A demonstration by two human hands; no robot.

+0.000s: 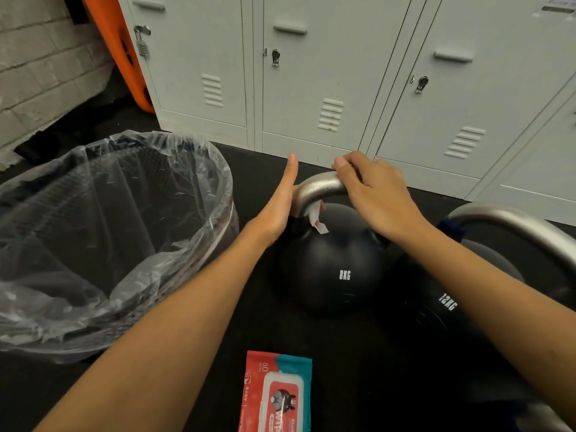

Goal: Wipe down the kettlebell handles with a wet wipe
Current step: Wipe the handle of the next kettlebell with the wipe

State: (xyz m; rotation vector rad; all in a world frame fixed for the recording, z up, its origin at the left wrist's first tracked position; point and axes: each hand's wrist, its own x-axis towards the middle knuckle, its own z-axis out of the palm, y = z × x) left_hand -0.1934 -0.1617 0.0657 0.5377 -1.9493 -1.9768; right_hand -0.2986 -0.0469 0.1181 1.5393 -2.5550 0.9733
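Note:
A black 8KG kettlebell [330, 266] stands on the dark floor in the middle, with a silver handle [314, 185]. My right hand [374, 194] curls over the top of that handle. A white wet wipe [315, 216] hangs down inside the handle's left leg. My left hand [277, 204] lies flat with straight fingers against the outer left side of the handle. A black 12KG kettlebell [436, 304] stands to the right, its silver handle [514, 226] rising behind my right forearm.
A bin [174, 169] lined with a clear plastic bag stands at the left. A red and teal wet wipe pack [277, 394] lies on the floor near the bottom edge. Grey lockers [311, 73] run along the back; an orange object [124, 51] leans by the brick wall.

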